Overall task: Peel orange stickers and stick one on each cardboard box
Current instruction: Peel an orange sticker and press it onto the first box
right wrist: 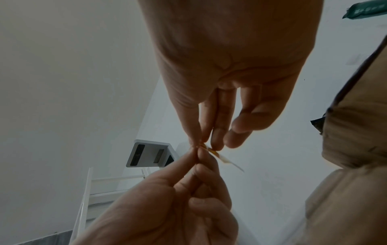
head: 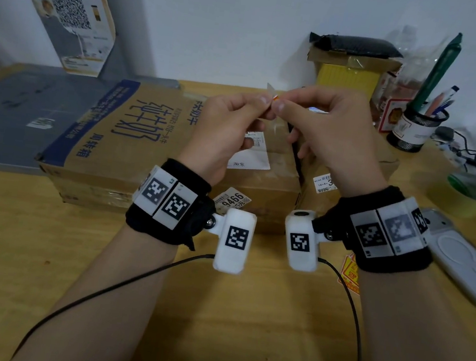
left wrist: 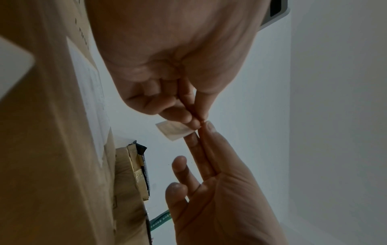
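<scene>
Over the big cardboard box point(head: 152, 141), left hand point(head: 225, 128) and right hand point(head: 331, 131) both pinch one tiny orange sticker point(head: 275, 97), fingertips nearly touching, so it'll probably go straight down onto that box top.

The right hand point(right wrist: 230, 58) reaches down from the top of the picture, thumb and forefinger closed in a pinching grip on a small orange sticker point(right wrist: 213, 151). Just beneath that grip the left hand point(right wrist: 167, 207) comes up from below, its thumb and forefinger tips pinching the same piece (the two grips touch). A pale strip of backing point(right wrist: 231, 163) trails off to the right of the grip. Well to the right is a cardboard box point(right wrist: 356, 140). Left of the grip, behind it, hangs a white device point(right wrist: 150, 155).
</scene>
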The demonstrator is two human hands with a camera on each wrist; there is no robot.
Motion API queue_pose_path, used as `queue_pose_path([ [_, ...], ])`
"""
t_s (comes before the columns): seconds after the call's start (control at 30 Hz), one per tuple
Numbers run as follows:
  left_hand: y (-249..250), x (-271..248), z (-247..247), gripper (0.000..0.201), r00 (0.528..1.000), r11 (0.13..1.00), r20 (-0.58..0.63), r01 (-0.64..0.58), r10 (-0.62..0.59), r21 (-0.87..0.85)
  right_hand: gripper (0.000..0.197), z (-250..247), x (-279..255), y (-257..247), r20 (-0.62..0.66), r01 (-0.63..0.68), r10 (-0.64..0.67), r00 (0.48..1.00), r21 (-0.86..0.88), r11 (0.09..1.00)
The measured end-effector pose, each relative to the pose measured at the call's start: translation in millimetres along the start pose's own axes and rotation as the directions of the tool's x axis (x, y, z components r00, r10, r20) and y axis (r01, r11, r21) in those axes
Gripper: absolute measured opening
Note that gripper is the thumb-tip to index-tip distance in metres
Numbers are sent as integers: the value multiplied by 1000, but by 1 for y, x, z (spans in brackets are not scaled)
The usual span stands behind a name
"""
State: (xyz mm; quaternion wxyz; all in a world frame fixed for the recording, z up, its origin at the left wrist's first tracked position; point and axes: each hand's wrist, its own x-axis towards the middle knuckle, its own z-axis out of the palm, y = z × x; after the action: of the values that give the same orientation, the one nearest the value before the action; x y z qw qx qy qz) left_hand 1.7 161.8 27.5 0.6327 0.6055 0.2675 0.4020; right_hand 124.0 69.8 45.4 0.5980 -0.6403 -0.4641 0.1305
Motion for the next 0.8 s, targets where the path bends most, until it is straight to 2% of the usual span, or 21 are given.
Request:
queue_pose_path([
  [0.23, 1, -1, 1, 17, 1000, 998, 16, 6, -7, 69, 17, 0, 0, 0, -2, -9, 9, 1000, -15, 1000],
  [0.47, 0, -1, 0, 18, 999, 993, -23, 34, -32, 111, 16, -4, 2, 3, -38, -28, 26, 999, -45, 999],
  [0.63, -1, 4, -5, 21, 997, 993, -58, 53, -47, 106, 14, -8, 5, 5, -61, -71, 73, 995, 31, 997],
  [0.8, 0, 6, -11, 30, 997, 993, -57, 60, -55, 104, 13, -11, 7, 5, -18, -175, 180, 983, 172, 969],
])
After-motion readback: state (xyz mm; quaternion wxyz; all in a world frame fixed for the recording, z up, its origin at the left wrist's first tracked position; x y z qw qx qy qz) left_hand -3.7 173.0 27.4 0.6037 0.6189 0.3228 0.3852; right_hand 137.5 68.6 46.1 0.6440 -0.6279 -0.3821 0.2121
